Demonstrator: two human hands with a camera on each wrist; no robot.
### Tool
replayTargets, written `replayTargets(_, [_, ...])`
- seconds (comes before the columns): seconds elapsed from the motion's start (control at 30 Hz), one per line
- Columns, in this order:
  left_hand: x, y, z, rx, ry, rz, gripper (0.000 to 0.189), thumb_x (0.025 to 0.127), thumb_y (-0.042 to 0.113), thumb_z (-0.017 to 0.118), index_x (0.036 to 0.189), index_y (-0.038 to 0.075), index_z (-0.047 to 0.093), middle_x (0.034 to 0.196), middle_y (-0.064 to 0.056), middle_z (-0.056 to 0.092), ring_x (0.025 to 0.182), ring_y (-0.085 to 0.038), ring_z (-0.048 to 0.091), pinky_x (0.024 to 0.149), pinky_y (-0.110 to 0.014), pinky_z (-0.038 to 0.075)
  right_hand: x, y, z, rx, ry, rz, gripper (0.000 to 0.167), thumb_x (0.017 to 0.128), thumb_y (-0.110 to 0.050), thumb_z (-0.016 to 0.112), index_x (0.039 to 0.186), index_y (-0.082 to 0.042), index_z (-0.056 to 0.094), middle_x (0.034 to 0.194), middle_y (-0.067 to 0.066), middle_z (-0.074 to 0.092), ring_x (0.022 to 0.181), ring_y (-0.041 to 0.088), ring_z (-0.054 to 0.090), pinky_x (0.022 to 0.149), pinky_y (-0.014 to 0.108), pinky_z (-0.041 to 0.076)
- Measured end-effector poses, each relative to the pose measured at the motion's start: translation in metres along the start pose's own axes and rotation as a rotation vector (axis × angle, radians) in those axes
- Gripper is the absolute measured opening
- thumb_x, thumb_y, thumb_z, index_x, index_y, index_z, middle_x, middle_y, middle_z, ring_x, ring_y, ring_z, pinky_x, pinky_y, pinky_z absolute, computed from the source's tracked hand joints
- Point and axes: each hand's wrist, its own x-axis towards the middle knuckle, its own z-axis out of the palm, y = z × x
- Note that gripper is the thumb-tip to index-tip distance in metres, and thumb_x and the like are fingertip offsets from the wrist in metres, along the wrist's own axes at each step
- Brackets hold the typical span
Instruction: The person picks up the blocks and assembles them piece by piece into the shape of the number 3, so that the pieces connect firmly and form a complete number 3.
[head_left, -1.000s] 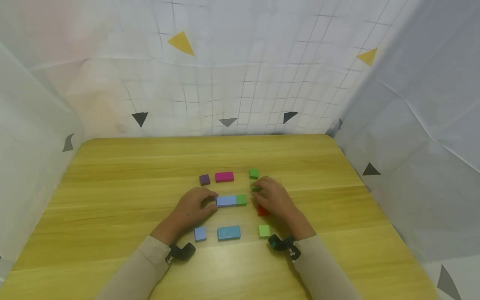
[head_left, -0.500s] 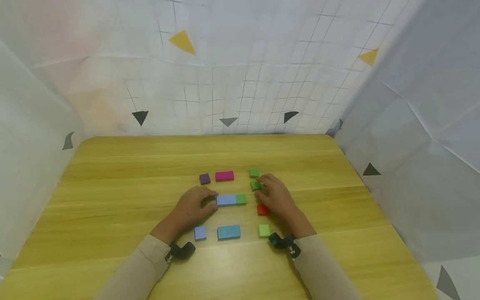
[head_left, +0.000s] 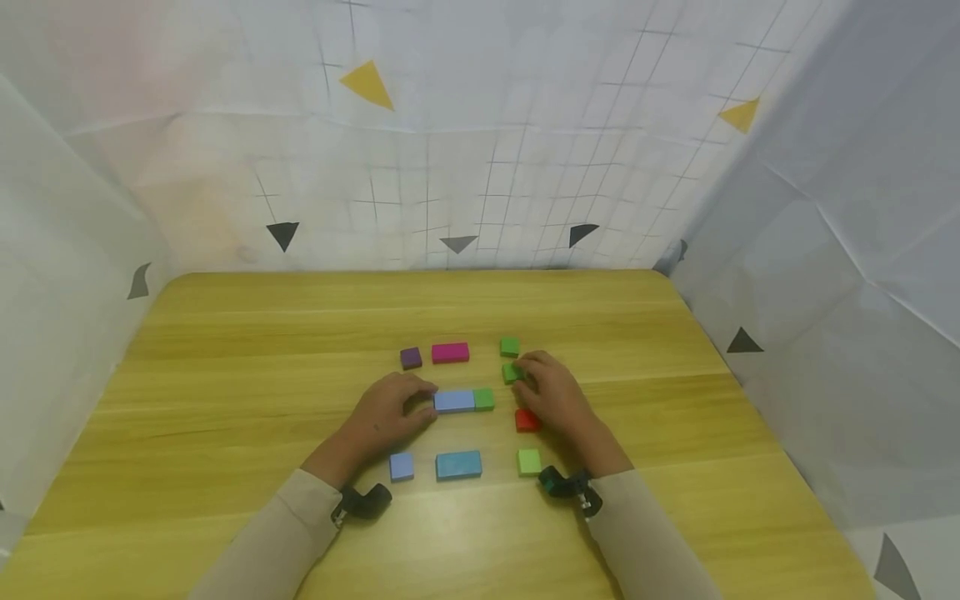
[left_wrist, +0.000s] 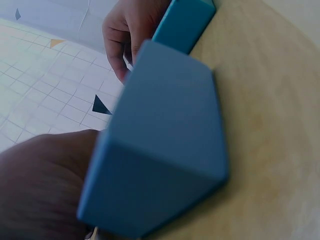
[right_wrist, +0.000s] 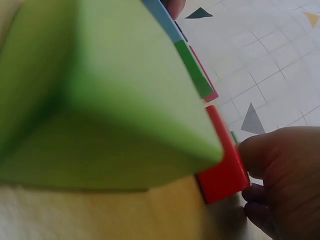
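In the head view, my left hand (head_left: 385, 414) has thumb and forefinger at the two corners of the left end of a long blue block (head_left: 454, 402). A green cube (head_left: 483, 400) sits flush against that block's right end. My right hand (head_left: 553, 393) pinches another green cube (head_left: 512, 372) to the right, its forefinger overlapping the cube's far edge. Beneath the right palm lies a red block (head_left: 527, 420), partly covered; the right wrist view shows this red block (right_wrist: 225, 165) close beside the thumb. A third green cube (head_left: 509, 347) lies just beyond the pinched one.
Farther back are a purple cube (head_left: 411, 358) and a magenta block (head_left: 450, 352). Nearer the body stand a small blue cube (head_left: 401, 467), a teal block (head_left: 458, 465) and a light green cube (head_left: 528, 462). White sheets (head_left: 480, 158) surround the wooden table (head_left: 247, 333).
My right fingers drew back a little to the right from the near green cube, then came up to it again. The left hand and the other blocks have stayed put.
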Motion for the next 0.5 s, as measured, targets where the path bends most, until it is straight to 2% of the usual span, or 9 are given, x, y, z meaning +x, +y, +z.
replayTargets(0.33, [0.0001,-0.0010,0.0010,-0.017,0.006,0.013,0.035,0.092,0.038,0.071,0.123,0.023,0.068,0.119,0.009,0.067,0.114,-0.011,0.058,0.102,-0.038,0.047,-0.0007,0.0002,0.0000,0.007,-0.002,0.018,0.025,0.094,-0.015,0.068,0.117,-0.007,0.070,0.121,0.006,0.064,0.107,0.024,0.062,0.093,0.043,0.053])
replayTargets(0.5, [-0.0007,0.0002,0.0001,-0.020,0.010,0.018,0.035,0.091,0.037,0.072,0.123,0.022,0.068,0.119,0.009,0.067,0.115,-0.012,0.058,0.102,-0.039,0.047,-0.0010,0.0000,-0.0028,0.044,0.002,0.022,0.024,0.094,-0.015,0.068,0.117,-0.007,0.069,0.120,0.006,0.064,0.103,0.023,0.063,0.090,0.042,0.054])
